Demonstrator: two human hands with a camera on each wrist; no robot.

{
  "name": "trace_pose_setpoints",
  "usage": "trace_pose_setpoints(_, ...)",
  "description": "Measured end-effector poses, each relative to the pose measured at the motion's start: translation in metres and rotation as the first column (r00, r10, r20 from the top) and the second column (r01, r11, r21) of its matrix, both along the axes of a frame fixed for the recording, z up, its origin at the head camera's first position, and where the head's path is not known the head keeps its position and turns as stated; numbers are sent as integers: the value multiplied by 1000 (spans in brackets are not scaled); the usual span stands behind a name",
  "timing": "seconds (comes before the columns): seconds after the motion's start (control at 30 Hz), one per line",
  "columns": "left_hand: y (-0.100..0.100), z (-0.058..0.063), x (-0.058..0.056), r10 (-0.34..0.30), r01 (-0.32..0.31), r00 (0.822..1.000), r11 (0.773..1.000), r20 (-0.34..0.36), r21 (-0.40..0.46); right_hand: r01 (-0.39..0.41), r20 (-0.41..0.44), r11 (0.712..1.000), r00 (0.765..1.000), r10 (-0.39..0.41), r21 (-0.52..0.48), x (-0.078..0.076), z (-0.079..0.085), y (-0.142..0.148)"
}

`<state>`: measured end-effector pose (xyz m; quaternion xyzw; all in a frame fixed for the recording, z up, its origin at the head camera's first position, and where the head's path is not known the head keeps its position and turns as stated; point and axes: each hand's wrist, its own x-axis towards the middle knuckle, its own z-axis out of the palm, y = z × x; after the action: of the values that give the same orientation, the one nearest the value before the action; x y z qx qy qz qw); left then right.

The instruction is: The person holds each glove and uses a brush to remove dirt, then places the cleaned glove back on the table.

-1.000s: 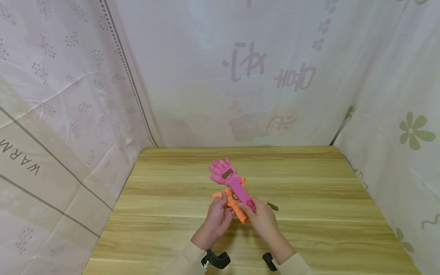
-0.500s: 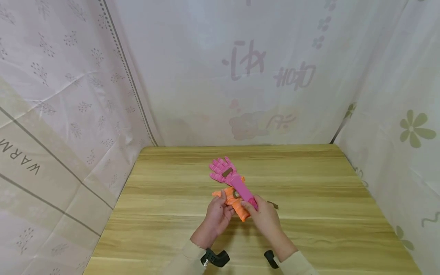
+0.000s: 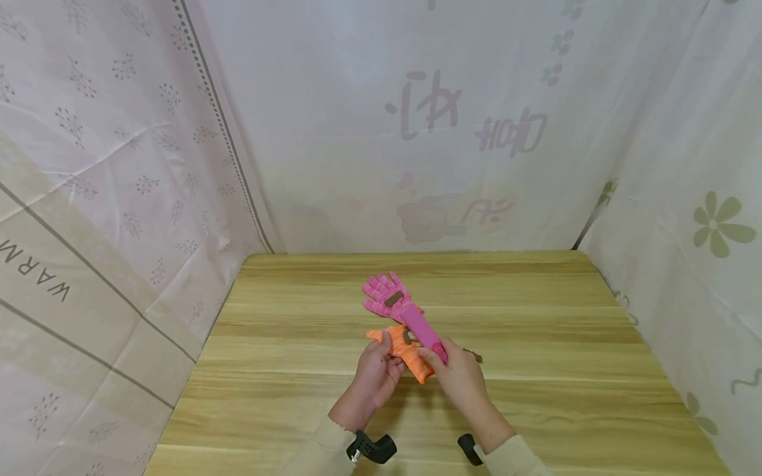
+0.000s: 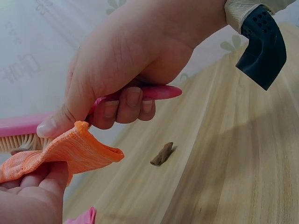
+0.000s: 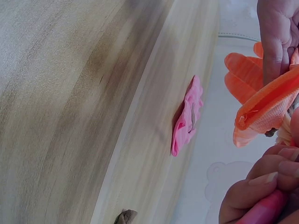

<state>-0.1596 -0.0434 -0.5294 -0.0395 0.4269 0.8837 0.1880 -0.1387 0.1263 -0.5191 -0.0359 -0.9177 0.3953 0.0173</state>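
A person's two bare hands work close together above a wood-grain tabletop [image 3: 286, 390], midway between its left and right edges. The left hand [image 3: 376, 373] grips an orange glove [image 3: 417, 362], thumb on top and fingers beneath; this probably keeps the soft fabric supported and turned upward. The right hand [image 3: 457, 375] is closed firmly around the handle of a pink brush [image 3: 421, 328], thumb laid forward along it, likely to steer the head. The brush slants toward the far left corner, its pale bristles [image 4: 15, 143] facing down and seeming to meet a brown patch [image 3: 409, 336] on the orange glove. Beyond them, nearer the far edge, a pink glove [image 3: 381, 291] lies flat, fingers toward the far left corner, with a brown strip [image 3: 393, 299] across it. A small brown lump [image 3: 475, 356] lies on the tabletop just right of the right hand, apparently set aside within reach. Pale printed curtains [image 3: 333, 165] hang behind the far edge and along both sides.
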Motion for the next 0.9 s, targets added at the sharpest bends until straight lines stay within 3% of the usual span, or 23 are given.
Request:
trace_pose_setpoints(0.37,1,0,-3,5,-5,1000,1000,0,-29,-9,42,997,999,12,-70,-2,-4,1)
trace_pose_setpoints(0.63,-1,1,-5,-10,10,1000,999,-12,-37,-15,26,992,1000,18,-126,-1,-4,-1)
trace_pose_setpoints(0.9,-3,-2,-8,38,-36,998,999,48,-31,-11,14,983,1000,14,-186,2,1,-4)
